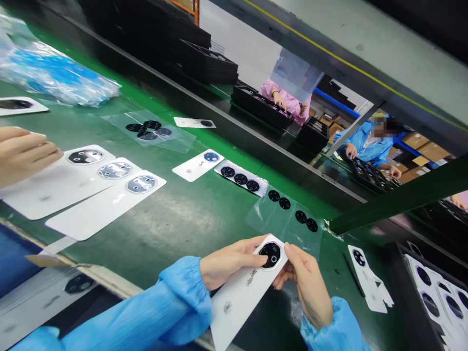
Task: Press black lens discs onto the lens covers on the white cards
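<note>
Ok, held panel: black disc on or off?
On: the disc lies at one end of the panel, left hand thumb touching it. Whether it's stuck: cannot tell.

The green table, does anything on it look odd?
Yes: the white panel beside the black tray. Jagged white bits stick out along one side, unlike the smooth-edged held panel. Whether it's torn or they're loose, I can't tell.

A worker wears vivid blue, loose-fitting sleeves, the left sleeve (137, 312) and right sleeve (334, 329) both softly creased and gathered into puckered cuffs (188, 278) at the wrists; left hand (232, 258) and right hand (309, 280) are bare.
</note>
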Demonstrator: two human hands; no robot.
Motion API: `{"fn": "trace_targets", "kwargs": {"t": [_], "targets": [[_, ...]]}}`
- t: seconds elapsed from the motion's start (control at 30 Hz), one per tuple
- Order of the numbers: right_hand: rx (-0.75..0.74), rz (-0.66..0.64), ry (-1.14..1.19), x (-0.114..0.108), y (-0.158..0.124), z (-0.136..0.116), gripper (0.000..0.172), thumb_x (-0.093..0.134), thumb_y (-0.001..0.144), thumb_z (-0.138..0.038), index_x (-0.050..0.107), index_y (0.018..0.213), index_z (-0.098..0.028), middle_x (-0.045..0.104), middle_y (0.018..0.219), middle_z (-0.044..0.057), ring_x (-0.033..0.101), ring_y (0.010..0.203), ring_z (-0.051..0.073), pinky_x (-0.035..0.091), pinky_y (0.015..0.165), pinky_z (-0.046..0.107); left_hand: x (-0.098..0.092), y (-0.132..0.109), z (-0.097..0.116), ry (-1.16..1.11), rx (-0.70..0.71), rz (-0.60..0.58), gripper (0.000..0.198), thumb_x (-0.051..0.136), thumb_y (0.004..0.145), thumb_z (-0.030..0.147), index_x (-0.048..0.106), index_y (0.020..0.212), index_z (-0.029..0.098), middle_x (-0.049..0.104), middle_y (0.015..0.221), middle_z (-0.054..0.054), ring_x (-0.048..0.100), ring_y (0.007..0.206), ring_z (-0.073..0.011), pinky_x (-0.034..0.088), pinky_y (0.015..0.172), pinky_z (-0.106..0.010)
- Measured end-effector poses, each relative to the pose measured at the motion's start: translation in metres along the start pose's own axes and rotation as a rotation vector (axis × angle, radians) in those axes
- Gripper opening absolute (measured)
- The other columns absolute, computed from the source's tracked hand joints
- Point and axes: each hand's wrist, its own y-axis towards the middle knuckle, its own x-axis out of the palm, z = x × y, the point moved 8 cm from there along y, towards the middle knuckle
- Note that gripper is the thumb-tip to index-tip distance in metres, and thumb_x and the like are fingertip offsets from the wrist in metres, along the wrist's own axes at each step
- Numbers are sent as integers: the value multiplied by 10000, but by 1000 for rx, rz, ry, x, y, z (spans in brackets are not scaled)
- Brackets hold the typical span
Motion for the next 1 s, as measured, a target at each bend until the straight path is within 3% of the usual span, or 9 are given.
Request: {"fn": "trace_targets", "kwargs": {"t": [0.1,0.27,0.37,0.57,0.77,1.0], "targets": [[-7,9,-30,0,1,-1,427,586,759,-569,559,666,-154,546,474,-24,537,407,103,462,410,206,-9,-1,-4,80,-7,89,421,641,788,354,541,1161,186,616,832,-28,549,719,-143,372,630,-232],[-77,-7,-137,-2,1,-6,380,562,795,-534,584,715,-164,563,658,-16,559,565,110,476,470,209,-34,-7,-10,252,-33,355,794,712,713,279,292,1388,287,614,992,-17,547,712,-131,408,630,-243],[-94,-43,-176,-4,2,-4,308,608,792,-467,612,802,-159,571,683,-18,522,561,94,459,511,211,-35,-7,-8,341,2,365,820,662,757,302,196,1431,289,607,1051,-38,561,745,-152,429,652,-267],[-54,-95,-132,-10,8,1,279,649,774,-423,613,763,-147,579,637,-24,510,569,93,424,593,227,-34,-8,-9,530,14,316,780,557,834,313,84,1454,286,574,1175,-61,575,830,-179,450,737,-301],[-12,-144,-111,-9,8,5,297,647,772,-440,631,778,-143,586,635,-14,516,579,108,413,615,247,-41,-7,-15,557,-12,352,793,581,805,301,116,1447,285,550,1194,-67,577,845,-185,463,729,-305],[23,-123,-98,-8,8,8,320,654,753,-473,622,742,-154,561,579,-20,509,584,117,402,612,249,-40,-4,-19,471,19,339,840,611,768,258,107,1439,292,597,1066,-41,587,750,-155,478,653,-280]]}}
